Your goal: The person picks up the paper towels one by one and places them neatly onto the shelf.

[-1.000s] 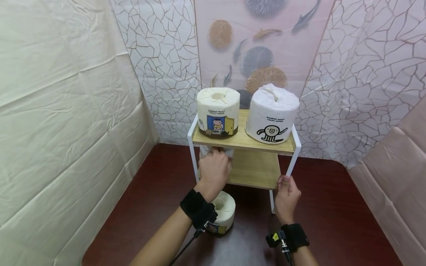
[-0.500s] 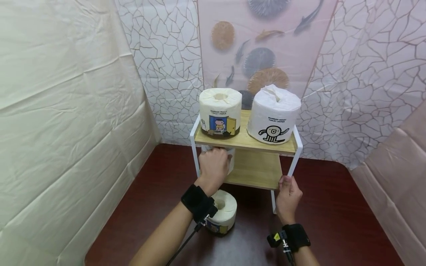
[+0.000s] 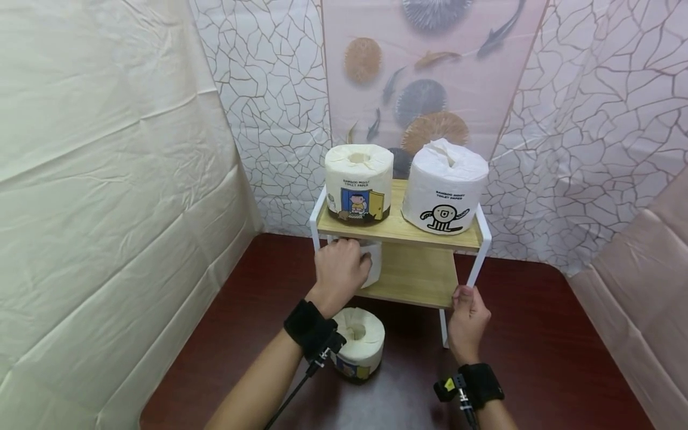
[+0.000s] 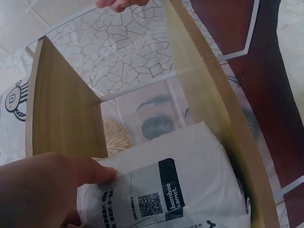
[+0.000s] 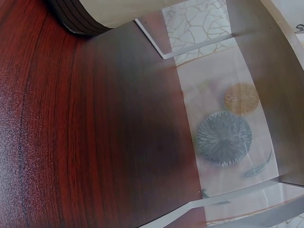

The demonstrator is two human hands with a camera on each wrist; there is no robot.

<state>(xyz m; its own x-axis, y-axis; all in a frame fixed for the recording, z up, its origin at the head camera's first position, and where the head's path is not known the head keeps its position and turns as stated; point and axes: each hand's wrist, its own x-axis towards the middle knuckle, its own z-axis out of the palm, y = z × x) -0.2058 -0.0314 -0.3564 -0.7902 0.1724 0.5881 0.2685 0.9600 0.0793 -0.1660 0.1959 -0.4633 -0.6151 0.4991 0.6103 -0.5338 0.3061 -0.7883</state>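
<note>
A two-tier wooden shelf with a white frame stands on the table. A white toilet paper roll sits at the left of its lower board. My left hand holds this roll from the top. In the left wrist view its thumb lies against the printed side; the other fingers are mostly hidden. My right hand grips the shelf frame at the right front, near the lower board's corner. On the top board stand a cream toilet paper roll and a white toilet paper roll.
Another cream toilet paper roll stands on the dark red table, below the lower board at the left, close to my left wrist. A patterned cloth hangs behind the shelf. Light cloth walls rise at the left and right.
My left hand has shifted slightly left and toward me, and more of the lower-board roll shows beside it. The right hand keeps its grip on the frame. The head view has shifted slightly.
</note>
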